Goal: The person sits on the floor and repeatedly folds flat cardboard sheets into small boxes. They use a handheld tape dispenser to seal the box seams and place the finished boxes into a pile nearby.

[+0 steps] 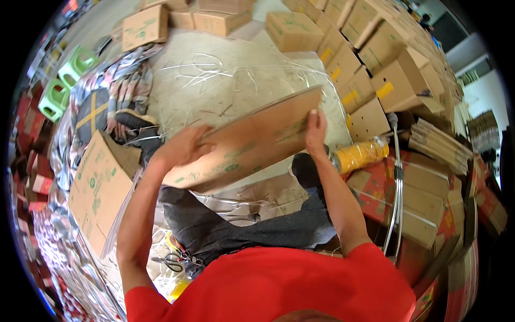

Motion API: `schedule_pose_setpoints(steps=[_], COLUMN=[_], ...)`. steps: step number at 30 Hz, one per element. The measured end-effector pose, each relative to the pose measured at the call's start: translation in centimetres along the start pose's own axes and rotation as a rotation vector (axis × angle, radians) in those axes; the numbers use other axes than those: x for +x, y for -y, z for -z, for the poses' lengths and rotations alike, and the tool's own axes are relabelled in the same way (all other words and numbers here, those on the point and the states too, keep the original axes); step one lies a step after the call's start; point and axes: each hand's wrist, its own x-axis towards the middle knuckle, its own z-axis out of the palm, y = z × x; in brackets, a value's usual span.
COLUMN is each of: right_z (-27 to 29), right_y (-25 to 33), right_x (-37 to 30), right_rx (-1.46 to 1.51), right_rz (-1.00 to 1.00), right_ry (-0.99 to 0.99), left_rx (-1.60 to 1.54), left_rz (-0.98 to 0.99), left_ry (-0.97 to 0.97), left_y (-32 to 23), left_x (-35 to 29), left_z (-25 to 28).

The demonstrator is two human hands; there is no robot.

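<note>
A flattened cardboard box (257,142) with green print is tilted in front of me, above my lap. My right hand (316,131) grips its right end, thumb on the face towards me. At the left end my left hand (185,146) curls over the upper edge, slightly blurred, with some fingertips hidden. Several layers show along the upper edge. Beside my left forearm leans a stack of flat boxes (99,185). Scissors (169,263) with dark handles lie by my left hip.
Assembled cartons (343,70) are piled at the far right. A yellow tape-wrapped roll (362,154) lies right of my knee, near upright metal rods (397,188). Green stools (78,64) stand far left by a patterned blanket (129,86). White strapping scraps (206,72) litter the floor.
</note>
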Motion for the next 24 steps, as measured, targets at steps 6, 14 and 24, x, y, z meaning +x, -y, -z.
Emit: schedule_pose_setpoints(steps=[6, 14, 24], right_z=[-3.6, -3.1, -2.8], right_y=[-2.4, 2.1, -2.3], right_x=[-1.1, -0.1, -2.4], right_rx=[0.002, 0.138, 0.104], right_rz=[-0.213, -0.187, -0.264], right_ry=[-0.035, -0.019, 0.026], left_rx=[-0.096, 0.058, -0.679], left_rz=[0.056, -0.007, 0.254], left_ry=[-0.023, 0.028, 0.385], left_y=[1.6, -3.0, 2.9], left_x=[-3.8, -3.2, -8.9], left_z=[-4.6, -6.2, -5.4])
